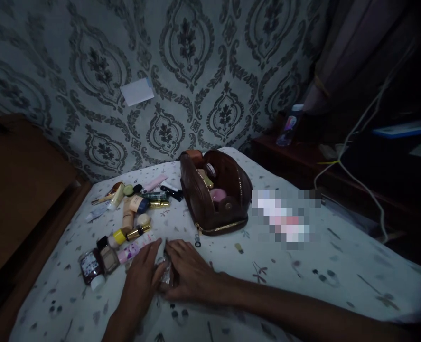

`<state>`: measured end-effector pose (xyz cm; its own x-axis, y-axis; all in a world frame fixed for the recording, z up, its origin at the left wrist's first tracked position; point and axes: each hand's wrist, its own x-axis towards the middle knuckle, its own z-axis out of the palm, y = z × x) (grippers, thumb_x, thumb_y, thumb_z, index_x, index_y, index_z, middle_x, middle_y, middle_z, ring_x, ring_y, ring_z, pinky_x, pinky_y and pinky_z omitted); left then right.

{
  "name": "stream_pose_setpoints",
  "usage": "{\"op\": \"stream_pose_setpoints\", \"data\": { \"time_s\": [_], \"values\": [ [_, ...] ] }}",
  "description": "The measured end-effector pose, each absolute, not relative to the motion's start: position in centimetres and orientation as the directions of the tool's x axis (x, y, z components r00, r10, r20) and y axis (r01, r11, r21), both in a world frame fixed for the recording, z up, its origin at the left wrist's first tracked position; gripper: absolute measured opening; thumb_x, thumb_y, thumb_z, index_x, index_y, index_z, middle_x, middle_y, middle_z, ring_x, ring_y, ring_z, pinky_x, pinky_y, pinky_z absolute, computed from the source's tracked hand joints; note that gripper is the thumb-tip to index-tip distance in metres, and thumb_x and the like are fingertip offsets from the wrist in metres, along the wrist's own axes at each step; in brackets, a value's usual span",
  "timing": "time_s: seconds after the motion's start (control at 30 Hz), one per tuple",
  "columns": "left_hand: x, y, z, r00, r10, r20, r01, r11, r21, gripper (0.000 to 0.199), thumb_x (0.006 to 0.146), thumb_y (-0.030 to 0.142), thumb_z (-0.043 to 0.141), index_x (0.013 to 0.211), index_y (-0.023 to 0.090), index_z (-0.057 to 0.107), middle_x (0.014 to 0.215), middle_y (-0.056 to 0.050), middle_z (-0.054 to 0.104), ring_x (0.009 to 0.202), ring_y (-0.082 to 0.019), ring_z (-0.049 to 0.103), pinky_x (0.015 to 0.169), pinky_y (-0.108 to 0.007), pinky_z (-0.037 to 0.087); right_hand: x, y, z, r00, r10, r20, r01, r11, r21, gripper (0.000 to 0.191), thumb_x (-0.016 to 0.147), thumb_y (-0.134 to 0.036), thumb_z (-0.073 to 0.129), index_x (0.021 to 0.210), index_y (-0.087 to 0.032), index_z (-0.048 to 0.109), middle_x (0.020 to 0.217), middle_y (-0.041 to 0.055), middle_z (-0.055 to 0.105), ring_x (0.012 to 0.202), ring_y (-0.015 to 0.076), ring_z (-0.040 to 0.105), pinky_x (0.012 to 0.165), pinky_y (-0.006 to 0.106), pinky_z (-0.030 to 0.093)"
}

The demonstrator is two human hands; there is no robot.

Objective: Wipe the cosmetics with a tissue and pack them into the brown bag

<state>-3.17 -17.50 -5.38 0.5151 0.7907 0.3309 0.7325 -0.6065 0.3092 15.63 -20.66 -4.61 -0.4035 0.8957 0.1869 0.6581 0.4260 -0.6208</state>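
Observation:
My left hand [141, 275] and my right hand [187, 270] close around a small clear, shiny item [165, 275] on the patterned sheet [285, 299]. Part of that item is hidden by my fingers. Just beyond my left hand lies a pink and white tube [135, 248]. To the left are a dark bottle with a white cap [91, 268] and a beige bottle with a black cap [107, 255]. An open brown bag [220, 221] stands behind my hands, with a pink round item [218, 194] and other things inside.
Several cosmetics, among them a navy-capped jar [139, 204] and a pink tube [155, 183], lie left of the bag. A blurred-out item [285, 218] is right of it. A bottle [290, 126] stands on a dark red shelf [267, 147]; a white cable [367, 190] hangs at right.

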Motion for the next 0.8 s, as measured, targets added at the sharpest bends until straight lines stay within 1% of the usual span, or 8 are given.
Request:
{"op": "stream_pose_setpoints", "data": {
  "time_s": [0.17,0.27,0.4,0.5,0.6,0.67,0.73,0.8],
  "values": [
    [-3.1,-17.7,-5.6,0.574,0.738,0.355,0.731,-0.657,0.184,0.045,0.098,0.029,0.040,0.141,0.022,0.048,0.140,-0.012,0.057,0.129,-0.025,0.054,0.105,-0.046,0.048,15.6,-20.9,-5.3,-0.333,0.904,0.267,0.663,0.426,-0.615,0.065,0.068,-0.043,0.073,0.121,-0.009,0.054,0.113,0.0144,0.059,0.107,0.0285,0.050,0.094,0.044,0.044],
    [-3.0,-18.4,-5.1,0.624,0.705,0.338,0.706,-0.694,0.144,0.046,0.098,0.024,0.038,0.143,0.019,0.045,0.144,-0.013,0.053,0.135,-0.025,0.048,0.112,-0.049,0.040,15.4,-21.0,-5.5,-0.284,0.913,0.293,0.655,0.408,-0.636,0.058,0.066,-0.038,0.074,0.115,-0.013,0.055,0.108,0.0127,0.060,0.104,0.0287,0.051,0.092,0.045,0.045],
    [-3.3,-19.8,-4.1,0.655,0.697,0.292,0.689,-0.710,0.148,0.048,0.096,0.019,0.038,0.144,0.018,0.044,0.149,-0.012,0.048,0.141,-0.023,0.041,0.117,-0.051,0.032,15.3,-21.0,-5.9,-0.259,0.919,0.297,0.641,0.394,-0.659,0.071,0.063,-0.039,0.077,0.124,-0.013,0.049,0.114,0.0154,0.059,0.106,0.0313,0.053,0.092,0.047,0.046],
    [-3.7,-21.1,-3.7,0.659,0.687,0.304,0.668,-0.722,0.183,0.049,0.096,0.017,0.041,0.144,0.021,0.042,0.150,-0.011,0.047,0.142,-0.023,0.039,0.117,-0.051,0.033,15.4,-21.1,-6.0,-0.254,0.919,0.301,0.638,0.393,-0.663,0.085,0.063,-0.040,0.077,0.134,-0.011,0.041,0.120,0.0184,0.056,0.111,0.0335,0.052,0.094,0.049,0.045],
    [-4.4,-22.2,-3.6,0.679,0.643,0.353,0.613,-0.762,0.209,0.050,0.095,0.015,0.043,0.145,0.022,0.041,0.147,-0.012,0.050,0.141,-0.022,0.041,0.116,-0.050,0.035,15.6,-21.2,-5.9,-0.258,0.917,0.304,0.645,0.397,-0.652,0.094,0.067,-0.039,0.074,0.144,-0.011,0.029,0.121,0.0182,0.055,0.112,0.0343,0.051,0.092,0.050,0.046],
    [-5.0,-22.7,-3.8,0.682,0.632,0.367,0.595,-0.772,0.225,0.050,0.095,0.014,0.043,0.144,0.022,0.041,0.146,-0.012,0.051,0.140,-0.022,0.042,0.113,-0.048,0.038,15.7,-21.2,-5.7,-0.270,0.914,0.302,0.656,0.404,-0.638,0.087,0.069,-0.038,0.072,0.142,-0.012,0.033,0.120,0.0168,0.055,0.111,0.0341,0.051,0.092,0.050,0.045],
    [-5.5,-23.0,-4.0,0.661,0.653,0.369,0.608,-0.755,0.246,0.049,0.095,0.013,0.043,0.144,0.023,0.042,0.145,-0.013,0.052,0.139,-0.022,0.043,0.109,-0.048,0.043,15.7,-21.2,-5.5,-0.288,0.908,0.305,0.660,0.418,-0.624,0.070,0.070,-0.038,0.072,0.130,-0.014,0.046,0.117,0.0152,0.056,0.110,0.0334,0.050,0.093,0.049,0.045],
    [-5.9,-22.8,-4.1,0.624,0.687,0.374,0.631,-0.724,0.278,0.048,0.096,0.013,0.042,0.143,0.023,0.043,0.144,-0.013,0.053,0.139,-0.023,0.044,0.107,-0.048,0.045,15.7,-21.1,-5.2,-0.294,0.905,0.308,0.661,0.425,-0.619,0.055,0.070,-0.038,0.073,0.117,-0.017,0.053,0.112,0.0132,0.057,0.107,0.0323,0.050,0.092,0.047,0.045]
  ]
}}
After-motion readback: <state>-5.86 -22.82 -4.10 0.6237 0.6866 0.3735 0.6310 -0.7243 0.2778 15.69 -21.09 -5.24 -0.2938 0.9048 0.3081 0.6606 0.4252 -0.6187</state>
